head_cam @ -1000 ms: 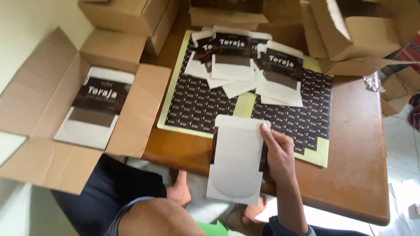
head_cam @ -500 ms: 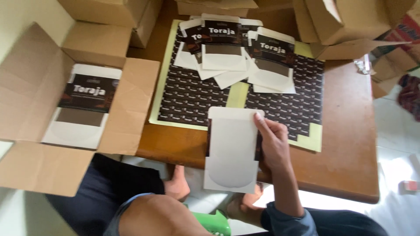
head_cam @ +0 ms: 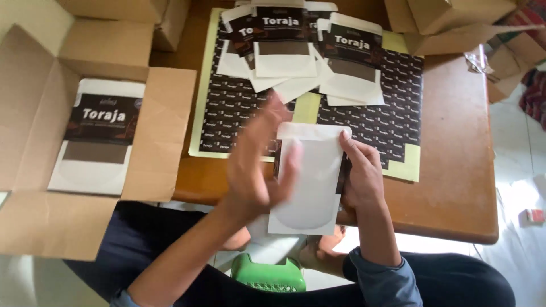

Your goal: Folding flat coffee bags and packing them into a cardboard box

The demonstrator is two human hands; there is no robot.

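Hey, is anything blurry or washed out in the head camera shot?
Head view: the left hand is motion-blurred over the white flat pouch; the right hand holding it is sharp; daylight overexposes the pale floor at right.

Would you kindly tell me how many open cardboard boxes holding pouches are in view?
1: the open cardboard box left of the wooden table, with a labelled white pouch inside. Other boxes' contents are hidden.

A brown wooden counter (head_cam: 455, 170) carries a yellow-backed sheet of dark labels (head_cam: 227, 113), with white pouches (head_cam: 284, 51) piled on the sheet. Cardboard boxes (head_cam: 455, 23) sit along the far edge.
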